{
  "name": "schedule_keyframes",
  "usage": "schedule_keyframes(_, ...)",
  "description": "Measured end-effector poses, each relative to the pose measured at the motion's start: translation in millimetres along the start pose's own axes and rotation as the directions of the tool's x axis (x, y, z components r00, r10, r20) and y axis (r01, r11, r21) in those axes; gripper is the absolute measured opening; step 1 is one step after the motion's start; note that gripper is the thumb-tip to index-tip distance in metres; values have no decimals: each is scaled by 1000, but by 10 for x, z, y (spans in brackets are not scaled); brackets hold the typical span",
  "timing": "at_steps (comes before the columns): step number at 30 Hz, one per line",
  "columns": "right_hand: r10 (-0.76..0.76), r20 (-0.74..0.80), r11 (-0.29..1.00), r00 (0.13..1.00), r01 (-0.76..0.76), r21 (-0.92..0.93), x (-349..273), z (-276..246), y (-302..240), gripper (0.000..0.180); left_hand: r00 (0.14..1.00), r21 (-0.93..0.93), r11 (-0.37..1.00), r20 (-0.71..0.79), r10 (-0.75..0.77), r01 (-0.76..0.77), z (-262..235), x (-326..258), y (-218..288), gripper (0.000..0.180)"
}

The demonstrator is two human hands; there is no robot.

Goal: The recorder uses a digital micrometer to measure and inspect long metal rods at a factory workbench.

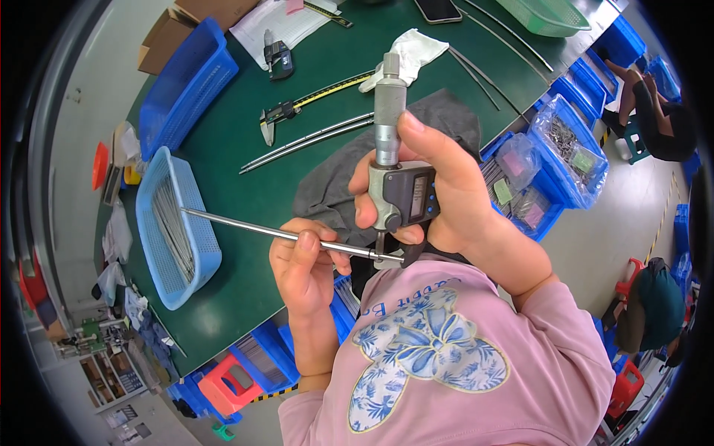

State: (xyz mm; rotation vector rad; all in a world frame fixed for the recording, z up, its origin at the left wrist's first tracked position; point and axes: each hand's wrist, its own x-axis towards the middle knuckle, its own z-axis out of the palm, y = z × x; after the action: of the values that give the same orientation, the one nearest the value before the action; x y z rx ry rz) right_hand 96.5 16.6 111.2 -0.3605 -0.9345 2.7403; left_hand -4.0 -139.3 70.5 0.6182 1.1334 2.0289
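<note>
Pinched in the fingers of my left hand is a long thin metal rod, slanting from the light blue basket down toward my body. My right hand is wrapped round a digital micrometer with a grey barrel and a small display. The rod's near end lies at the micrometer's jaws, by its lower end; whether the jaws touch it I cannot tell. Under my hands a dark grey cloth is spread on the green table.
Similar rods fill the light blue basket on the left. Behind it stands a blue bin. Two calipers, one a yellow-scaled caliper, more rods, a white cloth and a phone lie beyond. Blue crates stand at right.
</note>
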Motion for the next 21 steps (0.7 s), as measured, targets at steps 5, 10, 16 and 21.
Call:
schedule_keyframes(5, 8, 7, 999, 1000, -7, -35, 19, -1, 20, 62, 1000, 5, 1000, -26, 4, -4, 11, -12, 16, 22)
schedule_keyframes(10, -1, 2, 995, 1000, 1, -96, 22, 8, 34, 64, 1000, -5, 1000, -22, 4, -4, 10, -3, 22, 22)
schedule_keyframes(16, 26, 43, 1000, 999, -26, 9, -4, -9, 9, 57, 1000, -20, 1000, -10, 2, -2, 6, -12, 42, 21)
schedule_keyframes(21, 11, 28, 999, 1000, -13, 48, 18, -9, 18, 55, 1000, -24, 1000, 3, -3, 3, -8, -3, 40, 21)
